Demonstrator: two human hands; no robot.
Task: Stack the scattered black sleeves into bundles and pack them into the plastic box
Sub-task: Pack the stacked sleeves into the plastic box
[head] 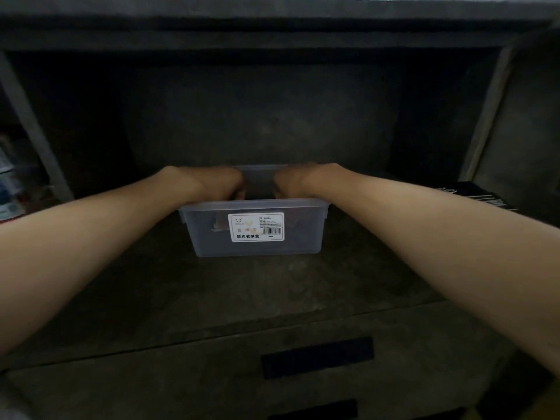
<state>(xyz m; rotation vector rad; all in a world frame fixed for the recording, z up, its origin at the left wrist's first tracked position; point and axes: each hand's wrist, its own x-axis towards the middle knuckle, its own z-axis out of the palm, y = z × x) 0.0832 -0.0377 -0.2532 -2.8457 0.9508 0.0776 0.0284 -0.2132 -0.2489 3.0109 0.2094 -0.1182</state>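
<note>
A clear plastic box (209,234) with a white barcode label on its near wall sits on a dark shelf in a dim recess. My left hand (212,183) reaches down into the box from the left, and my right hand (298,181) from the right. Both hands have curled fingers that dip below the box rim. The fingertips are hidden by the rim and the wrists. A dark shape shows through the cloudy wall inside the box. I cannot tell whether it is a black sleeve or what the hands hold.
The shelf surface (242,286) runs toward me to a front edge. Below it lies a drawer front with a dark slot handle (316,356). A black printed box (481,195) sits at the right. Coloured packets (9,189) show at far left behind a grey upright.
</note>
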